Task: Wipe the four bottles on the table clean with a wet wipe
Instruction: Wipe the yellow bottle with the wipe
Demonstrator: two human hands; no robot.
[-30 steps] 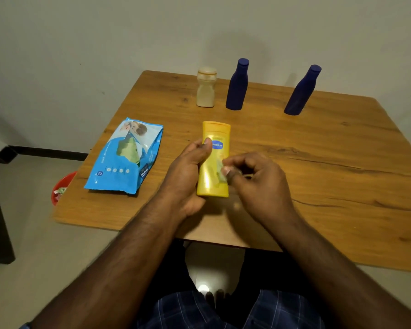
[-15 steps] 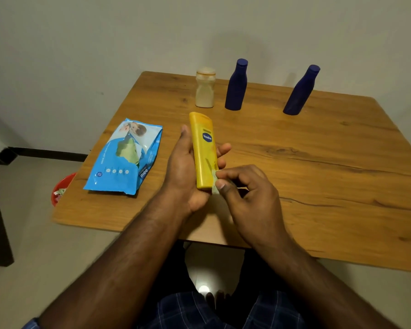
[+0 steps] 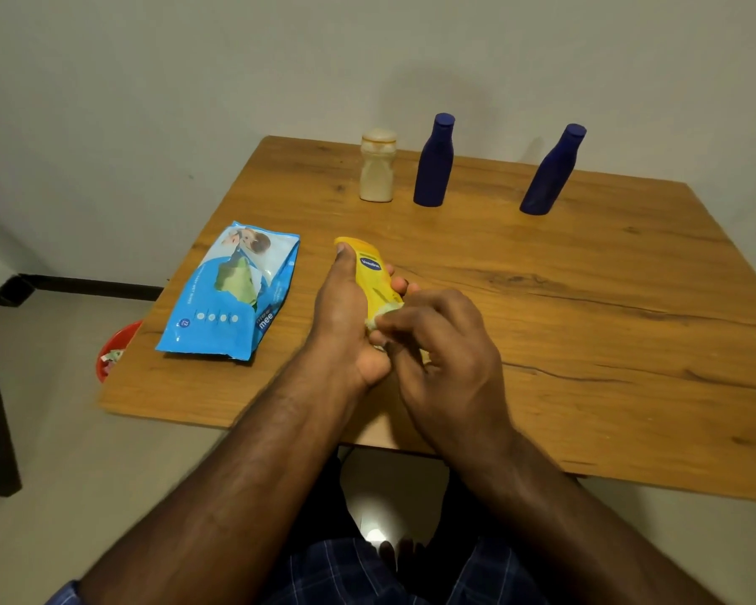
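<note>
Wooden table (image 3: pixel 585 342) edge just beneath hands (image 3: pixel 393 334) around yellow bottle (image 3: pixel 374 272).

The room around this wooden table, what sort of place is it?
Probably a plain room in a home: a bare painted wall, a wooden table holding toiletry bottles and a blue pack of wet wipes, and a red bin on the floor.

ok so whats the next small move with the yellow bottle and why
Probably slide the wipe up toward the cap. The right hand pinches it against the lower half of the yellow bottle, which the left hand holds; the upper part near the label looks unwiped.
</note>
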